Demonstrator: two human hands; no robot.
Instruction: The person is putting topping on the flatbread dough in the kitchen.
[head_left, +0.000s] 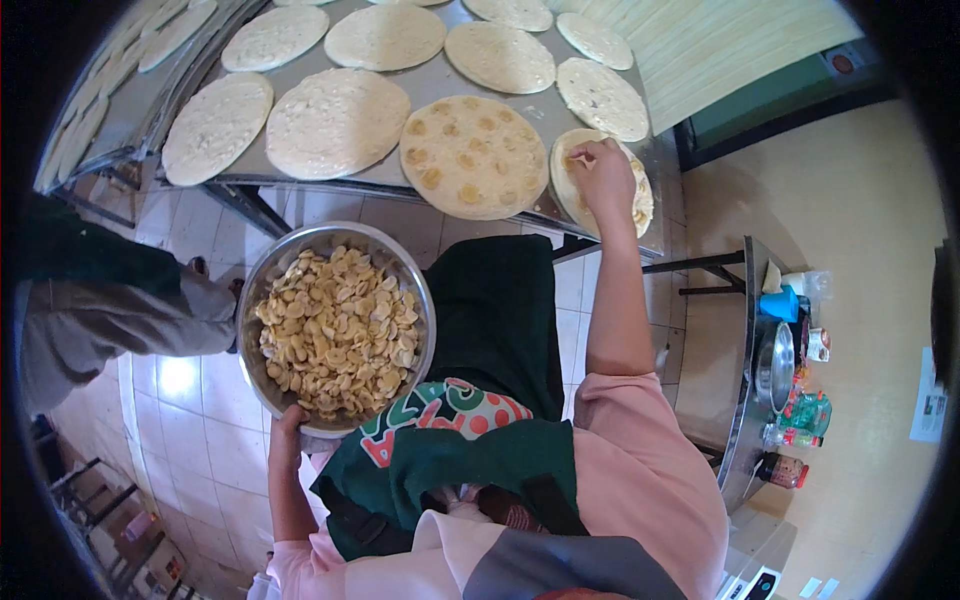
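My left hand (291, 421) grips the rim of a large steel bowl (411, 274), held against my apron. The bowl is full of pale yellow slices (341, 330). My right hand (606, 169) is over a round flat dough (589, 210) at the table's right end, fingertips pinched close to its surface; whether a slice is between them cannot be told. Some yellow pieces lie on that dough. Left of it, another dough round (474, 157) bears several slices spread over its top. More dough rounds (337, 124), speckled and without slices, cover the metal table.
A person in grey trousers (127, 322) stands at the left. Behind them is another table with dough rounds (90, 127). A side table (739, 390) at the right holds a steel bowl (780, 367), a blue cup (780, 304) and a jar (784, 470).
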